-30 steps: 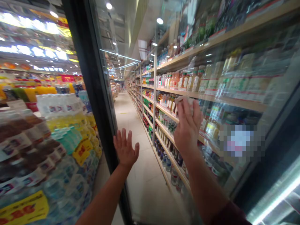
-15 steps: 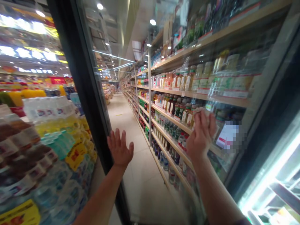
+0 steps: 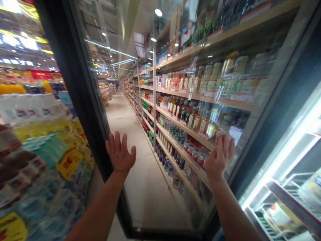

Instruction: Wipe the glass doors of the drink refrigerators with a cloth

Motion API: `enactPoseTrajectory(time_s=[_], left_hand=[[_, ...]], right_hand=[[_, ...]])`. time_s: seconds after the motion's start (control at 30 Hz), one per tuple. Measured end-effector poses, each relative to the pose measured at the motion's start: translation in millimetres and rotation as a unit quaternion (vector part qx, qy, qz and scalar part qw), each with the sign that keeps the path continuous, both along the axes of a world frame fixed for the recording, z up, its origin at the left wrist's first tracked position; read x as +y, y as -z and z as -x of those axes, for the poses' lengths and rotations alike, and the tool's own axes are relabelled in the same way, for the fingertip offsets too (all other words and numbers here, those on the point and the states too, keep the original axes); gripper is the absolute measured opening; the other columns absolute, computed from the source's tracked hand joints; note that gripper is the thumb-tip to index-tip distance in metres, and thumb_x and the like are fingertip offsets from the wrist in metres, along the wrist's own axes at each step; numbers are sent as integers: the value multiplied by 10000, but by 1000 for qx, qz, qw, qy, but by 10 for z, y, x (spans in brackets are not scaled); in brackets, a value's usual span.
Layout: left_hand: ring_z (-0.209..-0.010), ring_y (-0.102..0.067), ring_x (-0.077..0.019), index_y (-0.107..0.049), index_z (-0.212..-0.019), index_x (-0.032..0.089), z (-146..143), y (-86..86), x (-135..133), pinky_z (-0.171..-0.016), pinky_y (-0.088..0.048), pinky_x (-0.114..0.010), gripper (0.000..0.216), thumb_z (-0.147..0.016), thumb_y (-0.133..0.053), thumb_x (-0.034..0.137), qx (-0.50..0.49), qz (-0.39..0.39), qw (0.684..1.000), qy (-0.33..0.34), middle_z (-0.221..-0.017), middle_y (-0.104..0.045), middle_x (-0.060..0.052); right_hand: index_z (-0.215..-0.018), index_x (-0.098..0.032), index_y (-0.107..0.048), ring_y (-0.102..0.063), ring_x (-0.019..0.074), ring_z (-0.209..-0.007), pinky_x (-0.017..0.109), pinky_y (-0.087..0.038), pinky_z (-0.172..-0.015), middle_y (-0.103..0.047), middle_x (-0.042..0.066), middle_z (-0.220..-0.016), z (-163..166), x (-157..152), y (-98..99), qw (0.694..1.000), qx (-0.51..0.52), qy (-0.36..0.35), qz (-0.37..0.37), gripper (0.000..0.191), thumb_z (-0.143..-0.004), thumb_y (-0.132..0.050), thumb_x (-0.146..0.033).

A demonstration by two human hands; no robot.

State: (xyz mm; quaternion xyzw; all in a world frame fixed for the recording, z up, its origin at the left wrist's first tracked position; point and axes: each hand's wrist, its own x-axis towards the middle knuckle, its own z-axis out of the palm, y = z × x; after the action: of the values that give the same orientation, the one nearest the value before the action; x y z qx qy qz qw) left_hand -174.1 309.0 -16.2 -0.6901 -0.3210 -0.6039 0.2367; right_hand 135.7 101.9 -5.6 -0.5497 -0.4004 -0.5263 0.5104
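Note:
A glass fridge door with a dark frame (image 3: 80, 110) stands swung out in front of me. My left hand (image 3: 119, 152) lies flat on the glass with its fingers spread, close to the door's left frame. My right hand (image 3: 218, 158) presses a small white cloth (image 3: 222, 132) against the glass near the door's right edge, the fingers closed over the cloth. Through the glass I see a shop aisle and its shelves of bottles (image 3: 185, 124).
The lit fridge interior with wire shelves and packets (image 3: 286, 207) is at the lower right. Stacked drink bottles with yellow price tags (image 3: 42, 150) fill the left. The tiled aisle floor (image 3: 140, 180) runs away behind the glass.
My right hand has slid the cloth down and to the right across the glass. My left hand has stayed flat on the glass, and more of the fridge interior shows at the right.

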Motion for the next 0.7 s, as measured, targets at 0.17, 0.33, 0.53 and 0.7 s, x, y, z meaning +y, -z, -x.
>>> enactPoseTrajectory(time_s=[0.17,0.33,0.53,0.7], left_hand=[[-1569,-72,-298,-316,-1561,160,13,3,6,-1262,-79,-570,691,-934,-489,395,7,-3,1000,-2,-1645,-242,-175],[-1568,-73,-308,-326,-1555,145,16,4,-9,-1257,-82,-579,689,-939,-481,409,7,7,1000,0,-1636,-261,-186],[-1567,-79,-316,-372,-1533,147,4,14,-42,-1256,-63,-581,662,-948,-458,444,-6,20,1000,9,-1626,-289,-182],[-1566,-77,-323,-375,-1528,133,29,26,-57,-1251,-81,-580,661,-951,-452,446,4,21,1000,-1,-1629,-277,-192]], right_hand=[[-1447,-270,-524,-436,201,-1444,402,-449,-1178,-665,26,-1345,348,2,709,970,-163,-34,175,569,-919,-434,-79],[-1474,-280,-495,-433,263,-1449,489,-414,-1192,-622,57,-1405,-82,-126,547,979,-147,-13,141,571,-933,-418,-116],[-1548,-217,-391,-299,363,-1507,607,-338,-1208,-425,142,-1574,5,-5,388,999,28,31,-12,598,-955,-384,-139],[-1550,-284,-369,-374,235,-1484,473,-402,-1212,-635,49,-1392,591,146,596,978,-115,-54,167,674,-914,-396,-62]])
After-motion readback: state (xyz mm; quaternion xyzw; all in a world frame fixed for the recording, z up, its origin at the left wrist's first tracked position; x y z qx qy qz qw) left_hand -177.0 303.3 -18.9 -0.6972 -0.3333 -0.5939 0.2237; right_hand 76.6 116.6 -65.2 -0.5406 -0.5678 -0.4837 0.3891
